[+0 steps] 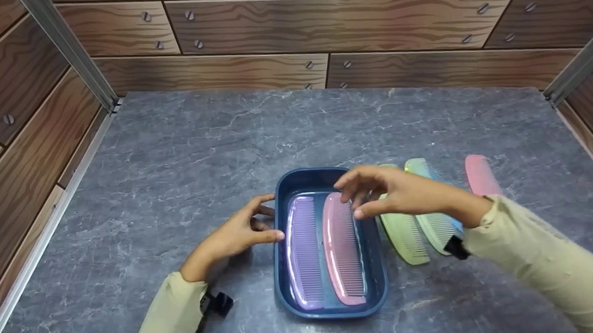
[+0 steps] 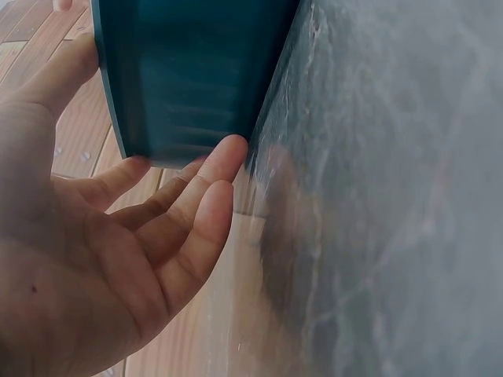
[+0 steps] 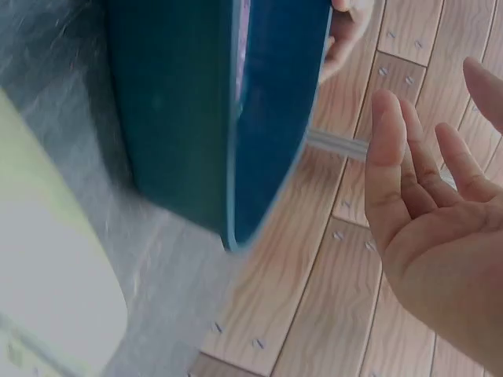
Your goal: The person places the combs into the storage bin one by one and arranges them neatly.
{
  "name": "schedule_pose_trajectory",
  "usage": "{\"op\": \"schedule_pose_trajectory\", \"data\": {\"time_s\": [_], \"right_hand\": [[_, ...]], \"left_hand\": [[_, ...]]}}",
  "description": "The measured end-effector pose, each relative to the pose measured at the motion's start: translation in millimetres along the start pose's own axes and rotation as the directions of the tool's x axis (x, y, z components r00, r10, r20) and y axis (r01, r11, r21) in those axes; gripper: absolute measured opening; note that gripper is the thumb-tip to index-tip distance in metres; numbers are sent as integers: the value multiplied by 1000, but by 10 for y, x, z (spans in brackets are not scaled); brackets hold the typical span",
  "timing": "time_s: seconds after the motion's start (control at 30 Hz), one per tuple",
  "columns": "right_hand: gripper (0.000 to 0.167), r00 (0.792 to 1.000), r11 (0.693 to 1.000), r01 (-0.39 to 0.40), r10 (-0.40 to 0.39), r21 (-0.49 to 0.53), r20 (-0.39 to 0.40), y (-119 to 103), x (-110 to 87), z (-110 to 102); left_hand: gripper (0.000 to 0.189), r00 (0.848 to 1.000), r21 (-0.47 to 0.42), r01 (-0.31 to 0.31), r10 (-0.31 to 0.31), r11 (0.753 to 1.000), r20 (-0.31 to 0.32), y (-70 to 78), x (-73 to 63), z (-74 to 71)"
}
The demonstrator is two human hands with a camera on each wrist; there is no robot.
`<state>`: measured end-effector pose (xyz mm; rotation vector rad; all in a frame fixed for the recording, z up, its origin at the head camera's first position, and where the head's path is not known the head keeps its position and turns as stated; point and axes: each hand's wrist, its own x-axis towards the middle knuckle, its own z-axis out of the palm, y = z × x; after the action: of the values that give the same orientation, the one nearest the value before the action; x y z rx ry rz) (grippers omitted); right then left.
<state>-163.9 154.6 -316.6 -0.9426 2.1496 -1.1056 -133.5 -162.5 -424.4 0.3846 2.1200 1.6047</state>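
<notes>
A dark blue plastic tray (image 1: 328,314) holds a purple comb (image 1: 304,256) on its left and a pink comb (image 1: 336,255) on its right, side by side. My left hand (image 1: 232,234) rests against the tray's left side, thumb at the rim; in the left wrist view its fingertips meet the tray wall (image 2: 189,86). Over the tray's right rim hovers my right hand (image 1: 402,192), fingers loosely bent and nothing between them, above the top of the pink comb. The right wrist view shows this hand (image 3: 440,236) apart from the tray (image 3: 169,102).
Right of the tray lie a yellow-green comb (image 1: 404,237) and a pale green comb (image 1: 433,228), with a blue comb (image 1: 434,172) partly hidden beside them. Another pink comb (image 1: 479,176) lies farther right, partly behind the right sleeve (image 1: 535,256). Wood-patterned panels (image 1: 335,24) border the grey marbled table (image 1: 215,135).
</notes>
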Motion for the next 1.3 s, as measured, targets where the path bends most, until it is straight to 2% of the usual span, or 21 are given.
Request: {"op": "schedule_pose_trajectory", "data": {"time_s": [0.2,0.37,0.6,0.8,1.07,1.3], "right_hand": [[45,998,999,31,-32,-35,-48,-25,-142,-211],[43,991,999,14,-21,-50,-132,24,-229,-371],[42,964,995,-77,55,-71,-261,243,-335,-612],[45,933,981,-170,131,-91,-334,476,-423,-789],[49,893,953,-292,242,-81,-379,749,-531,-964],[55,880,927,-355,288,-122,-377,1037,-603,-1025]], "left_hand": [[87,1000,-3,4,-4,1000,3,7,-1,-6],[87,1000,-2,5,-5,1000,3,2,0,-6],[86,1000,-6,3,-3,1000,11,9,-9,-4],[86,1000,16,17,-17,1000,1,12,-9,-5],[85,1000,24,7,-7,1000,-6,16,-9,-8],[84,1000,31,5,-5,1000,-2,17,-13,-2]]}}
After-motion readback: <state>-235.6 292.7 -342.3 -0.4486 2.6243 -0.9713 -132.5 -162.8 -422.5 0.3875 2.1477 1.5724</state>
